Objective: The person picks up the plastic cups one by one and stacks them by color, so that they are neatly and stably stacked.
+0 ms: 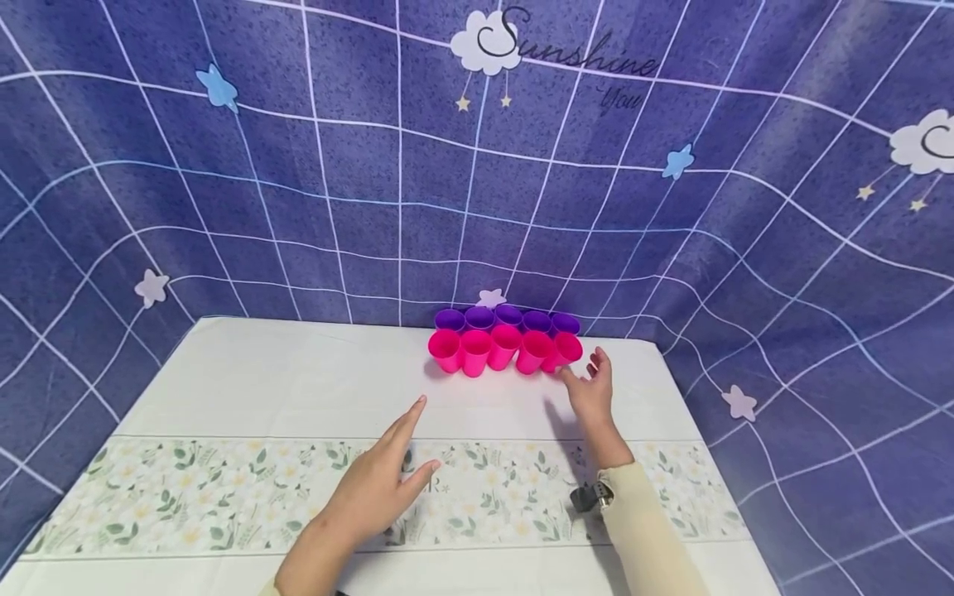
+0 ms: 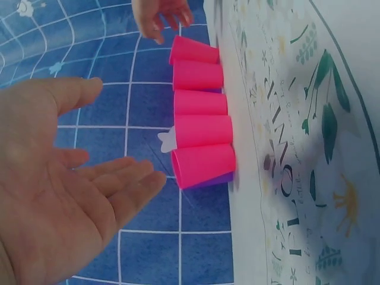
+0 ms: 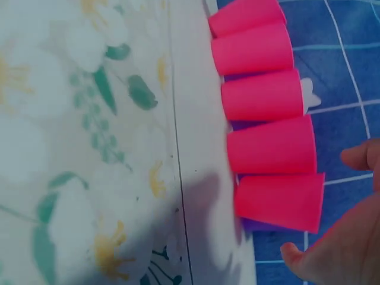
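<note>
A front row of several pink cups (image 1: 475, 354) stands mouths up at the table's far side. Close behind it is a row of several purple cups (image 1: 479, 317), mostly hidden by the pink ones. My right hand (image 1: 593, 396) is beside the right end of the pink row, fingers spread and loosely bent. In the right wrist view its thumb (image 3: 294, 256) is near the end pink cup (image 3: 279, 203); whether they touch I cannot tell. My left hand (image 1: 380, 488) hovers nearer to me, left of the cups, fingers extended and thumb apart, holding nothing.
The white table (image 1: 298, 372) has a printed flower band (image 1: 246, 497) across it. A blue-purple grid curtain (image 1: 358, 182) hangs behind and around the table, just behind the purple cups. A dark strap (image 1: 592, 497) is on my right wrist.
</note>
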`<action>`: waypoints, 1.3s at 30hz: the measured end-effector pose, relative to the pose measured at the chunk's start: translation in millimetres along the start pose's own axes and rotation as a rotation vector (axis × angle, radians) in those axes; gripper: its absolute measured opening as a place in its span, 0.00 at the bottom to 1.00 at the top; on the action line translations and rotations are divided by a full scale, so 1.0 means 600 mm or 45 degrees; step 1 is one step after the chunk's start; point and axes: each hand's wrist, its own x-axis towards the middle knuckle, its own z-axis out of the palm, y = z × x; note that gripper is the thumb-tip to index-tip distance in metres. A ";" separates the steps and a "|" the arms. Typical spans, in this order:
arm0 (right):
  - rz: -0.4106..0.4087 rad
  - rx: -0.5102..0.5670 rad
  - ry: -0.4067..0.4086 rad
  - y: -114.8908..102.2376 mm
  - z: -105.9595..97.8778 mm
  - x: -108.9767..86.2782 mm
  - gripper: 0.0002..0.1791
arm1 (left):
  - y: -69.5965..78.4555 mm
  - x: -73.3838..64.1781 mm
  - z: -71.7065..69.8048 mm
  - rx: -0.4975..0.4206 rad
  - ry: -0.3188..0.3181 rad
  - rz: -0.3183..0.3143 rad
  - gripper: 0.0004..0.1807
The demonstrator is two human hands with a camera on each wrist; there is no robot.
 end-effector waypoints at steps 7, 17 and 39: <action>0.139 0.041 0.009 0.032 -0.005 0.016 0.49 | 0.003 -0.005 0.000 -0.033 -0.071 -0.052 0.47; 0.215 0.274 -0.031 0.044 0.017 0.038 0.44 | 0.000 -0.012 -0.002 -0.002 -0.065 -0.024 0.45; 0.191 0.167 0.119 0.026 0.016 0.011 0.36 | -0.005 0.002 0.014 -0.029 0.008 -0.047 0.46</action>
